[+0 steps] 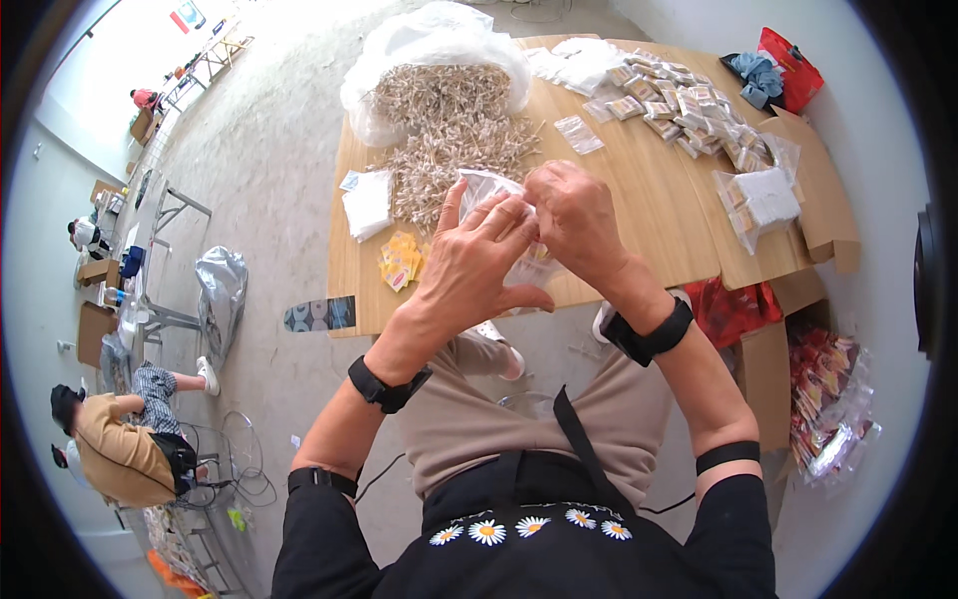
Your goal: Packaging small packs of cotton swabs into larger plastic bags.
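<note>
Both my hands are over the near edge of the wooden table, at a clear plastic bag [487,184]. My left hand [471,252] has its fingers stretched over the bag, holding it, with the thumb out to the side. My right hand [579,215] is closed in a pinch at the bag's right side; its fingertips are partly hidden. What the bag holds, I cannot tell. Just beyond lies a heap of small pale sticks [454,150], spilling from a large clear sack [384,45]. Yellow packets [401,262] and a stack of white sheets or bags [368,206] lie left of my left hand.
Filled small packets [689,105] are piled at the table's [639,215] far right, near a bagged white block [763,198]. A flat clear bag [579,135] lies mid-table. Below right stand an open carton [763,384] and shiny red packets [823,389]. People work at far-left tables.
</note>
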`<control>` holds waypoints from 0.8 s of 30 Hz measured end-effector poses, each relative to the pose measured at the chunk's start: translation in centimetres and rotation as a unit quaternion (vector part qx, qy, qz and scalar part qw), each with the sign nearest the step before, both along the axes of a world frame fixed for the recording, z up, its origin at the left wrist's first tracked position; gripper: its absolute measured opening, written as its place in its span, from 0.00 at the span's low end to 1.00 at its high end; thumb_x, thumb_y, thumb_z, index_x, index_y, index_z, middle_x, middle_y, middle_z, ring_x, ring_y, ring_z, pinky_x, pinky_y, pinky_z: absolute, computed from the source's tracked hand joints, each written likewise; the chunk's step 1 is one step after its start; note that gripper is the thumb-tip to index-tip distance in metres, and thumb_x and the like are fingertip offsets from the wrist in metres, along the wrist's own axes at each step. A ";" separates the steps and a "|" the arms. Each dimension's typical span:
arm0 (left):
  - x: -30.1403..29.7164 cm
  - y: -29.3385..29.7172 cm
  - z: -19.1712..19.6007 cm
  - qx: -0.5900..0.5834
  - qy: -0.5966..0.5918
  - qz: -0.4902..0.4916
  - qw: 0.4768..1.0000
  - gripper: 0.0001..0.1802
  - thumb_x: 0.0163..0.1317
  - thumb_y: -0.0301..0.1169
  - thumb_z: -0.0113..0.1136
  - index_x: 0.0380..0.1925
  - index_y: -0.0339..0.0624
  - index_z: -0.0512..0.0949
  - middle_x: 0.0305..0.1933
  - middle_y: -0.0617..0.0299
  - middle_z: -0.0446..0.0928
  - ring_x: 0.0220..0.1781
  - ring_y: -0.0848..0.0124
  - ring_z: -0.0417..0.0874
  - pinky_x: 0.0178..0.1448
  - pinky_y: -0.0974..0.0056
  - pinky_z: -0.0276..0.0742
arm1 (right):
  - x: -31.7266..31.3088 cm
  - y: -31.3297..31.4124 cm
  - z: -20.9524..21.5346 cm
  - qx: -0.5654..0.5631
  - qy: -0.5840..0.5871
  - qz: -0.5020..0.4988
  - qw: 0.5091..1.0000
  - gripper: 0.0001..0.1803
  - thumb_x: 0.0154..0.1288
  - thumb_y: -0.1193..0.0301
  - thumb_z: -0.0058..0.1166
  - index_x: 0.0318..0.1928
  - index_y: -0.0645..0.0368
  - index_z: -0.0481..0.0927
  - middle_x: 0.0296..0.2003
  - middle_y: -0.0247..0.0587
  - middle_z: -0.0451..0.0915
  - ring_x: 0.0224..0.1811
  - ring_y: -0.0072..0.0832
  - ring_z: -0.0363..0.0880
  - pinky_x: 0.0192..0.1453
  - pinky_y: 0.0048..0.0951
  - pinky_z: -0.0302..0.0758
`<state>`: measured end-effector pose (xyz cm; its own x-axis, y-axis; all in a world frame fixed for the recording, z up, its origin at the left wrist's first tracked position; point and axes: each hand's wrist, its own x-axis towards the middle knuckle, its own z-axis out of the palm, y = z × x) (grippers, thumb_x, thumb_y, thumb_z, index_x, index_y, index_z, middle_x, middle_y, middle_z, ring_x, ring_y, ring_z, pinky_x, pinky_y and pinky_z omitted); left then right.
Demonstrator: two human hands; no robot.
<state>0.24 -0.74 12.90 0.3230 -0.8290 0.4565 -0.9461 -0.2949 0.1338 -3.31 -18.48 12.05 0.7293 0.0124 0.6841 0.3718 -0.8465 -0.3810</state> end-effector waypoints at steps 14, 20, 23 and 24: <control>0.1 0.4 0.8 0.033 0.097 0.016 0.995 0.37 0.41 0.49 0.79 0.52 0.45 0.82 0.59 0.56 0.79 0.69 0.59 0.74 0.78 0.39 0.48 | -0.8 1.2 -0.6 -0.054 -0.007 0.000 0.999 0.06 0.50 0.79 0.54 0.33 0.63 0.77 0.32 0.47 0.78 0.40 0.46 0.78 0.46 0.44 0.75; 1.8 2.8 3.2 0.033 0.067 0.015 0.997 0.19 0.47 0.29 0.74 0.42 0.47 0.83 0.48 0.61 0.80 0.60 0.61 0.77 0.76 0.43 0.55 | -1.3 1.5 0.0 -0.040 -0.005 -0.017 0.999 0.07 0.51 0.79 0.53 0.33 0.61 0.78 0.32 0.45 0.79 0.40 0.45 0.79 0.46 0.44 0.76; 2.7 2.7 3.1 0.019 0.019 0.017 0.999 0.09 0.50 0.23 0.69 0.31 0.45 0.80 0.39 0.62 0.78 0.54 0.61 0.78 0.72 0.45 0.61 | -1.3 1.7 0.4 -0.036 0.011 0.001 0.999 0.05 0.52 0.79 0.53 0.32 0.60 0.79 0.31 0.44 0.79 0.40 0.44 0.79 0.45 0.43 0.76; 2.8 2.4 3.2 -0.004 -0.003 0.006 1.000 0.08 0.50 0.24 0.69 0.30 0.44 0.79 0.39 0.62 0.78 0.54 0.61 0.77 0.72 0.46 0.62 | -1.3 1.8 0.4 -0.036 0.012 0.000 0.999 0.05 0.52 0.79 0.53 0.32 0.60 0.79 0.31 0.44 0.79 0.40 0.44 0.79 0.45 0.43 0.76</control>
